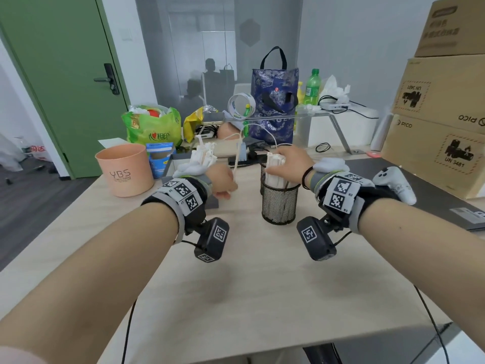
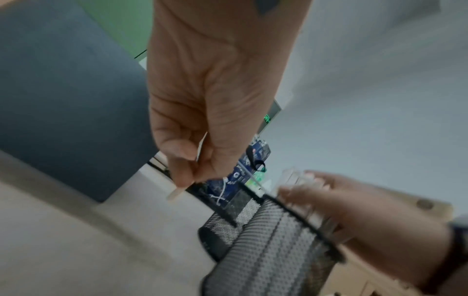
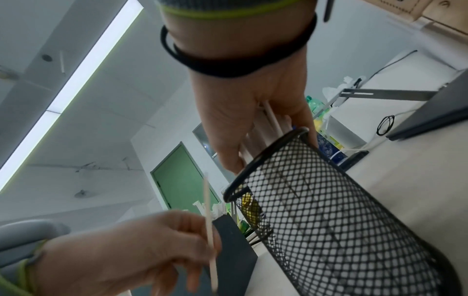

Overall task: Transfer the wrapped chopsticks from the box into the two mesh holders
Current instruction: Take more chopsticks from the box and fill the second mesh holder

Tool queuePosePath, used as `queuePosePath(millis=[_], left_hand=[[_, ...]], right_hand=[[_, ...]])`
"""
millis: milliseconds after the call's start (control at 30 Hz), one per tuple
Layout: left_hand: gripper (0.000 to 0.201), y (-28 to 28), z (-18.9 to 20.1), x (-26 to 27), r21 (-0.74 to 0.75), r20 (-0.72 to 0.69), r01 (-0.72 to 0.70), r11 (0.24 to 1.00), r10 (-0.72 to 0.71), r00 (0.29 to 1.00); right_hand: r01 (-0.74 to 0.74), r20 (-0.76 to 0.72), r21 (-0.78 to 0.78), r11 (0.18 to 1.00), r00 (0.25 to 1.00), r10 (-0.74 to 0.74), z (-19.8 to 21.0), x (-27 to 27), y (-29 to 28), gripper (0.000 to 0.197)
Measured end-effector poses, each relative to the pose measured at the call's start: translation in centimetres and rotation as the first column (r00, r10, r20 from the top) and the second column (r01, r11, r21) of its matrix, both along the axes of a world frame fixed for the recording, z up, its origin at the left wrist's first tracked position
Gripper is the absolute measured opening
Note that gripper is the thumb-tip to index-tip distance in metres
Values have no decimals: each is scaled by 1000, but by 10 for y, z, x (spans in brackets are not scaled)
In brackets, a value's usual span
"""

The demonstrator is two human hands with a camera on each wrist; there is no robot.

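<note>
My right hand (image 1: 282, 161) grips a bundle of white wrapped chopsticks (image 1: 274, 169) that stands in the near black mesh holder (image 1: 279, 206). The right wrist view shows the fingers (image 3: 228, 152) curled round that bundle (image 3: 268, 124) just above the holder's rim (image 3: 255, 160). A second mesh holder (image 1: 263, 179) stands directly behind, mostly hidden. My left hand (image 1: 225, 190) pinches one thin chopstick (image 1: 238, 158) upright, left of the holders; it shows as a stick (image 3: 209, 230) in the right wrist view. The dark box (image 3: 233, 250) with more wrapped chopsticks (image 1: 202, 156) stands behind my left wrist.
A pink cup (image 1: 126, 172) stands at the left, a blue carton (image 1: 158, 158) beside it. Bags, a green bottle (image 1: 312, 86) and cables crowd the back of the table. A white controller (image 1: 396, 183) and cardboard boxes (image 1: 441, 132) are at the right.
</note>
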State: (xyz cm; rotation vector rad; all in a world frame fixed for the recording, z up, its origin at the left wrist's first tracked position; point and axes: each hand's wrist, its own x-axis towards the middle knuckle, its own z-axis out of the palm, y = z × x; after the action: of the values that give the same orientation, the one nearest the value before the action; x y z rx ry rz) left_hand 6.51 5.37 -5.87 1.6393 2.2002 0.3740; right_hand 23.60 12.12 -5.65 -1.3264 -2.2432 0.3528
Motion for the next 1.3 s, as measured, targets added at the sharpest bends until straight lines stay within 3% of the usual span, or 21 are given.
queuePosePath(millis=[100, 167, 233, 367, 467, 533, 633, 800, 867, 933, 1000, 1067, 1133, 1200, 1300], left_hand=[[13, -2, 11, -1, 355, 167, -83, 931, 25, 986], [10, -3, 18, -1, 542, 269, -158, 825, 7, 963], [12, -2, 22, 1, 615, 329, -168, 770, -57, 943], [16, -1, 18, 6, 576, 282, -22, 817, -174, 944], [20, 1, 6, 11, 458, 150, 64, 887, -148, 978], [37, 4, -1, 12, 409, 126, 77, 909, -140, 982], [66, 6, -4, 13, 480, 174, 71, 875, -175, 969], [71, 8, 3, 21, 647, 84, 149, 748, -264, 961], [61, 4, 4, 28, 560, 80, 229, 796, -327, 942], [38, -2, 4, 34, 385, 86, 339, 858, -399, 913], [34, -4, 2, 36, 350, 101, 357, 866, -414, 905], [48, -3, 0, 32, 407, 85, 315, 857, -380, 921], [56, -3, 0, 25, 476, 42, 231, 848, -285, 958], [44, -3, 2, 19, 520, 24, 160, 839, -201, 979], [10, -6, 4, 11, 516, 45, 38, 855, -72, 996]], right_hand=[[25, -31, 5, 1000, 999, -25, 1, -5, -2, 16], [20, -31, 2, 1000, 999, -20, 1, -10, -3, 19], [10, -24, 3, 1000, 1000, -10, 2, -16, -4, 29], [-5, -23, -7, 1000, 1000, 5, 3, -27, -8, 36], [-24, -49, -12, 1000, 999, 23, 2, -32, -10, 35], [-37, -55, -24, 999, 998, 35, 3, -31, -12, 37], [-70, -89, -46, 997, 994, 66, 4, -27, -12, 47], [-125, -184, -64, 990, 977, 111, 8, -12, -18, 71], [-138, -195, -89, 986, 973, 119, 8, -4, -18, 78], [-168, -180, -151, 974, 974, 140, 5, 5, -15, 76], [-195, -186, -202, 960, 970, 158, 1, 15, -14, 74], [-184, -140, -221, 958, 978, 156, -1, 26, -16, 87], [-189, -50, -260, 947, 982, 182, -1, 30, -25, 87], [-236, 17, -296, 926, 968, 252, -3, 29, -32, 73], [-246, -45, -275, 929, 969, 243, -9, 15, -35, 56]])
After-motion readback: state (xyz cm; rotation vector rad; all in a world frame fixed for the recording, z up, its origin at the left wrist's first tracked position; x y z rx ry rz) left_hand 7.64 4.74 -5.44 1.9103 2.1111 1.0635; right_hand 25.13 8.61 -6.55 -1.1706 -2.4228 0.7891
